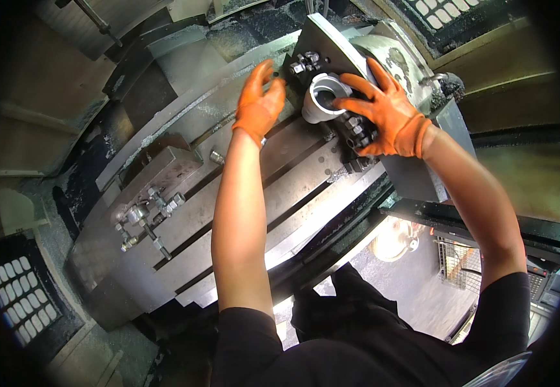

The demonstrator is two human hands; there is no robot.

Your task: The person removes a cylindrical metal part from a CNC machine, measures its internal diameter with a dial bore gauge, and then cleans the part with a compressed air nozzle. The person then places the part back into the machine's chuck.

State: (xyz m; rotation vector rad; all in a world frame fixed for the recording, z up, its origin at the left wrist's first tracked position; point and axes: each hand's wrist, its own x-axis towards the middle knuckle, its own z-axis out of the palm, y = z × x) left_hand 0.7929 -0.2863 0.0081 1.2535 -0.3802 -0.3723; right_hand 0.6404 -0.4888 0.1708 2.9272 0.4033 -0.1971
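Note:
My left hand (261, 100), in an orange glove, hovers over the slotted metal machine table (286, 169). Its fingers are apart and slightly bent, with nothing in them. To its right a hollow grey metal cylinder (315, 111) with a collared rim stands in front of an upright metal plate (338, 48). My right hand (390, 116), gloved the same way, reaches over this cylinder with spread fingers. One fingertip lies at the rim and opening; whether it presses there I cannot tell. Beneath the right palm sits a dark clamp with bolts (356, 131), partly covered by the hand.
Another bolted clamp (306, 63) is fixed at the upright plate. On the table's left stand a metal block (167, 169) and a group of bolts and fittings (144, 216). A small round fitting (217, 156) lies near my left forearm. Machine walls enclose the table; a wire basket (455, 263) stands below.

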